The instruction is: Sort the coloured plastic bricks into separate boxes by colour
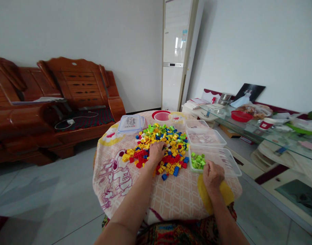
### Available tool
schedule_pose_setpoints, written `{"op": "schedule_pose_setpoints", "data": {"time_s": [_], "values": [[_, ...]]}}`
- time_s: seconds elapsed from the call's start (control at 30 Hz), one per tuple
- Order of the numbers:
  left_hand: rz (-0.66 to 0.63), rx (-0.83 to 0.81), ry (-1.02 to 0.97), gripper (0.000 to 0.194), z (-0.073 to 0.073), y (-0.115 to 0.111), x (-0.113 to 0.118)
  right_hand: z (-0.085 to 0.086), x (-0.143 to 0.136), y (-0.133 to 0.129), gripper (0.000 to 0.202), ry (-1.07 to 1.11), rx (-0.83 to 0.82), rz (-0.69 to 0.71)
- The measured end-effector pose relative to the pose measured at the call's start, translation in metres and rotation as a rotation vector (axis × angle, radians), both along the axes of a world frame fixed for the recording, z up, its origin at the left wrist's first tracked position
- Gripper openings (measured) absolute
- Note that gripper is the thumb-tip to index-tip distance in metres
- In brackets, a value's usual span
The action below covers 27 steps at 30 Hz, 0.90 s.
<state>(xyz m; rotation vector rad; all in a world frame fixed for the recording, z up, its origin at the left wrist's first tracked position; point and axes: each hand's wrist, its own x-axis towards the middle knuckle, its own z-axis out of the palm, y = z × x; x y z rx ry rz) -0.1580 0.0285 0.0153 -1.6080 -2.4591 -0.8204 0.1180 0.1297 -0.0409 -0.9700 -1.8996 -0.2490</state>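
Observation:
A heap of toy building bricks [171, 159] in red, yellow, blue and green lies on a cloth-covered round table. Over the middle of the heap, my left hand [157, 152] reaches in with its fingers bent together; what they hold, if anything, is hidden. My right hand [213, 174] is curled closed at the near edge of a clear plastic box [229, 162]. Light green bricks [198, 160] sit in that box's left end, just beside the right fingers. Whether those fingers hold a brick or the box rim I cannot tell.
Two more clear boxes [207, 137] stand behind the first. A blue-rimmed lidded container [130, 123] and a pink-red round bowl [162, 116] are at the table's far side. A cluttered glass-topped cabinet [250, 127] is to the right, a wooden sofa [79, 85] to the left.

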Motion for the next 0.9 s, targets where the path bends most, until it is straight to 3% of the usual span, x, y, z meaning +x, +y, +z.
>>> {"op": "schedule_pose_setpoints", "data": {"time_s": [0.23,0.37,0.57,0.73,0.8,0.9], "values": [[-0.007,0.214,-0.208,0.022,-0.003,-0.001,-0.007,-0.002,0.000,0.002,0.027,0.000,-0.031,-0.009],[-0.033,0.343,-0.290,0.025,0.003,0.001,-0.004,-0.002,0.001,0.002,0.026,0.000,-0.014,0.007],[-0.297,0.387,-0.388,0.024,0.013,0.017,0.045,-0.001,0.001,0.002,0.025,-0.007,0.038,0.003],[-0.559,0.380,-0.374,0.034,0.004,0.033,0.089,-0.001,0.001,0.002,0.026,-0.009,0.064,0.001],[-0.613,0.388,-0.326,0.041,-0.002,0.038,0.093,0.000,0.001,0.001,0.025,-0.001,0.063,0.007],[-0.546,0.369,-0.227,0.046,-0.009,0.043,0.083,0.000,0.001,0.001,0.025,0.003,0.049,0.009]]}}
